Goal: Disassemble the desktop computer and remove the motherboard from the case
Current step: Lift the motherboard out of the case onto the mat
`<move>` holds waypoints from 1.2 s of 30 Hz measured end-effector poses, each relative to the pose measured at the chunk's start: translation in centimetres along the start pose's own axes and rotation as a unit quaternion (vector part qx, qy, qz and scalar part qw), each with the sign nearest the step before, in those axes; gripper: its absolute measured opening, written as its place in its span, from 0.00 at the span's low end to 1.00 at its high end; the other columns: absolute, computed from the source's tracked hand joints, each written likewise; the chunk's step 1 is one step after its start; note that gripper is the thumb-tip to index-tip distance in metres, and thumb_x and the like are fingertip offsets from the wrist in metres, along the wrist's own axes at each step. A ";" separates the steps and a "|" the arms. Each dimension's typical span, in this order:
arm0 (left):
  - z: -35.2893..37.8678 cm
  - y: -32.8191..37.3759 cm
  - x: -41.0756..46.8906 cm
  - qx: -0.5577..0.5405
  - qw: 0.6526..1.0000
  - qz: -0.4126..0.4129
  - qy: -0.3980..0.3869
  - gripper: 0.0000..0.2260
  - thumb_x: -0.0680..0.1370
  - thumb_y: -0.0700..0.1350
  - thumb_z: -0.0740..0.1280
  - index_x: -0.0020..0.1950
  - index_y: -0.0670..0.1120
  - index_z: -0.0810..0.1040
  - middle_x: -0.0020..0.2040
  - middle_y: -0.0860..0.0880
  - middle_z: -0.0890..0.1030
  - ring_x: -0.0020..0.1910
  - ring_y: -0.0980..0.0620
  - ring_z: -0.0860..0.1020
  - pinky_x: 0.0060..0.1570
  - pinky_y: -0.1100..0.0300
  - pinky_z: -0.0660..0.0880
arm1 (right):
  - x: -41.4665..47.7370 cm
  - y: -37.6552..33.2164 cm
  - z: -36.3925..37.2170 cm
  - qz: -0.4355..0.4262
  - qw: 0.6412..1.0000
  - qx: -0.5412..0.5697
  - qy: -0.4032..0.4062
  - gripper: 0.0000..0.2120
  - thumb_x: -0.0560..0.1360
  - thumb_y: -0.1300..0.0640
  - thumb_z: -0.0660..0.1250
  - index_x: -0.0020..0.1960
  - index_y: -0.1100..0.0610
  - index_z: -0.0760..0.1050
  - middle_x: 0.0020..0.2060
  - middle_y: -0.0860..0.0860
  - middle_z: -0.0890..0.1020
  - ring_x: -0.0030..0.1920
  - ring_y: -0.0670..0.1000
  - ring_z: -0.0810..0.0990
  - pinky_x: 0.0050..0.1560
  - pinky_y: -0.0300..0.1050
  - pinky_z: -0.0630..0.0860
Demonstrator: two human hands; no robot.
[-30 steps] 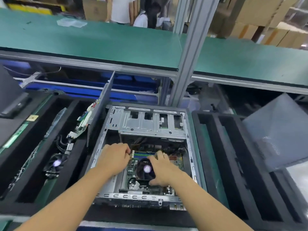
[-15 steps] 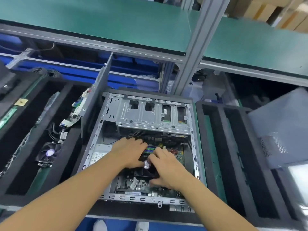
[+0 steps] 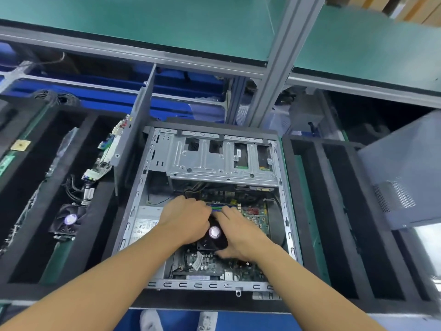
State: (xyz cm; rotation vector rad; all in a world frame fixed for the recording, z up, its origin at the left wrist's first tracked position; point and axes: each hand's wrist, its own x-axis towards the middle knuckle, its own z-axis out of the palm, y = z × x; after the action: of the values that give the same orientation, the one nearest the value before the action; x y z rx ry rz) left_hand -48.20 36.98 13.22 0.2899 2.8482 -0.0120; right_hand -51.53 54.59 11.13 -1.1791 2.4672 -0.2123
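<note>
Left hand (image 3: 188,220): fingers curled down over the left edge of the black square cooler fan with a round silver hub (image 3: 214,236), fingertips hidden. Right hand (image 3: 242,237): clasps the fan's right side, fingers along the far edge, thumb at the near edge. The fan sits over the green motherboard (image 3: 256,217), which lies inside the open grey steel computer case (image 3: 285,211); whether the fan is fastened cannot be told. The case stands between the left black foam tray (image 3: 100,211), which holds a second black fan (image 3: 68,222), and the right black foam tray (image 3: 333,201). Behind are a green-topped bench shelf (image 3: 143,22) and a grey aluminium post (image 3: 274,80). The frame's right edge cuts off a grey perforated metal panel (image 3: 401,175).
</note>
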 end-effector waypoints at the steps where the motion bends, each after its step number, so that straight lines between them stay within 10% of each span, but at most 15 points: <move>1: 0.0 0.0 -0.1 -0.001 1.000 0.001 0.003 0.12 0.78 0.48 0.55 0.53 0.52 0.76 0.51 0.52 0.80 0.50 0.47 0.78 0.48 0.51 0.70 | 0.0 0.0 0.0 -0.002 1.000 -0.002 0.001 0.45 0.66 0.45 0.77 0.75 0.56 0.60 0.61 0.52 0.68 0.62 0.53 0.66 0.61 0.52 0.73; 11: -0.7 -0.2 -0.3 -0.076 0.993 -0.041 0.083 0.15 0.78 0.49 0.57 0.63 0.50 0.73 0.55 0.52 0.74 0.49 0.50 0.77 0.43 0.56 0.69 | 1.0 1.0 -1.2 0.003 0.994 0.068 0.085 0.43 0.66 0.51 0.77 0.75 0.57 0.61 0.61 0.51 0.68 0.59 0.51 0.66 0.60 0.50 0.73; 21: 0.0 0.1 0.1 0.022 1.000 -0.009 0.012 0.37 0.75 0.59 0.60 0.80 0.46 0.54 0.73 0.49 0.68 0.69 0.48 0.69 0.64 0.50 0.67 | 1.1 1.2 -0.4 0.025 0.997 0.060 0.051 0.44 0.69 0.49 0.77 0.77 0.56 0.58 0.70 0.50 0.65 0.70 0.51 0.61 0.69 0.49 0.68; 26: 0.4 0.0 0.3 0.034 0.999 -0.007 -0.018 0.48 0.69 0.67 0.65 0.81 0.45 0.49 0.75 0.49 0.64 0.71 0.47 0.67 0.64 0.49 0.67 | -1.1 0.4 -0.3 0.015 0.991 0.023 0.133 0.19 0.73 0.49 0.72 0.58 0.52 0.69 0.55 0.49 0.70 0.54 0.51 0.69 0.52 0.43 0.72; 29: 0.8 0.1 0.3 0.065 0.998 -0.017 -0.019 0.53 0.68 0.69 0.70 0.81 0.45 0.47 0.75 0.48 0.64 0.71 0.46 0.68 0.63 0.48 0.67 | -2.6 0.1 -0.2 0.012 1.000 -0.007 -0.016 0.05 0.79 0.50 0.63 0.51 0.50 0.69 0.45 0.48 0.77 0.44 0.53 0.75 0.41 0.47 0.74; 36: 0.4 0.3 0.2 0.090 0.996 -0.027 0.011 0.44 0.70 0.65 0.70 0.77 0.45 0.59 0.69 0.47 0.72 0.65 0.46 0.73 0.61 0.49 0.68 | -2.5 -1.2 0.3 -0.031 0.969 -0.173 -0.173 0.22 0.76 0.40 0.67 0.57 0.58 0.74 0.51 0.55 0.81 0.50 0.59 0.80 0.47 0.56 0.80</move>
State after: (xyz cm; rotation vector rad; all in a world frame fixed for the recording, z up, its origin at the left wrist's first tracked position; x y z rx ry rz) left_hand -48.24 37.35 12.75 0.2508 2.8804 -0.2780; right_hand -49.10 55.75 11.98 -1.3018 2.2121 0.3927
